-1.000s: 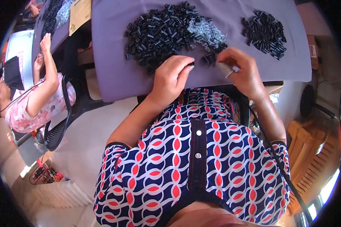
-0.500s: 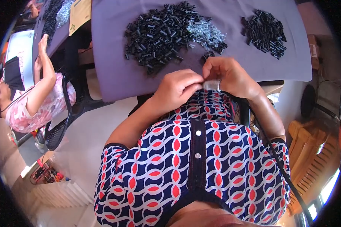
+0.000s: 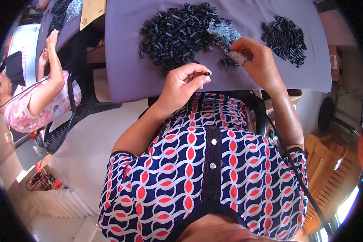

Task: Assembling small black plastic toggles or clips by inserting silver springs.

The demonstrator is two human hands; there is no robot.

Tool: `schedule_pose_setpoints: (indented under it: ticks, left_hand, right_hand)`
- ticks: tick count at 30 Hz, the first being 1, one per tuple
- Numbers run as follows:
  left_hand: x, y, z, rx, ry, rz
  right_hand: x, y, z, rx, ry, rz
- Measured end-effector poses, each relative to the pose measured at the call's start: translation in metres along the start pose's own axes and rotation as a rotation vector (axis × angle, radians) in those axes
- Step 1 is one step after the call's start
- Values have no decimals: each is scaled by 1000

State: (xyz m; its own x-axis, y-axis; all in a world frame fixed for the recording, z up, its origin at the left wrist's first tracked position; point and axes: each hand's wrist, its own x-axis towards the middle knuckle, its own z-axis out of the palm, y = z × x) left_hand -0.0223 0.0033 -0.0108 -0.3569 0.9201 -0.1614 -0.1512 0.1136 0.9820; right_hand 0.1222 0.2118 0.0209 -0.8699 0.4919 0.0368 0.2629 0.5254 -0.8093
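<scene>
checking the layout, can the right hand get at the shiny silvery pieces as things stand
Likely yes: the right hand is at the lower right edge of the shiny silvery pieces, and nothing seems to stand in between or cover them.

A: What stands left of the cloth-covered table (image 3: 121,72)?

B: A black perforated chair (image 3: 56,142) — and pale floor (image 3: 92,137) to the table's lower left.

A: And right of the table?

B: A slatted wooden chair (image 3: 324,171), lower right of it — bright white light (image 3: 348,205) farther out that way.
</scene>
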Motion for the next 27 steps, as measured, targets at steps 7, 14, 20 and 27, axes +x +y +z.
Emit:
schedule_pose_setpoints:
  ticks: [7, 14, 20, 27]
  left_hand:
    - [-4, 0, -2, 37, 81, 36]
    - [0, -7, -7, 21, 54, 55]
    - [-3, -8, -11, -5, 15, 52]
    - [-1, -7, -12, 10, 2, 49]
  right_hand:
    - [28, -10, 29, -356, -88, -349]
    - [32, -13, 28, -466, -112, -347]
    - [21, -4, 8, -241, -47, -245]
    - [11, -12, 15, -238, -61, -177]
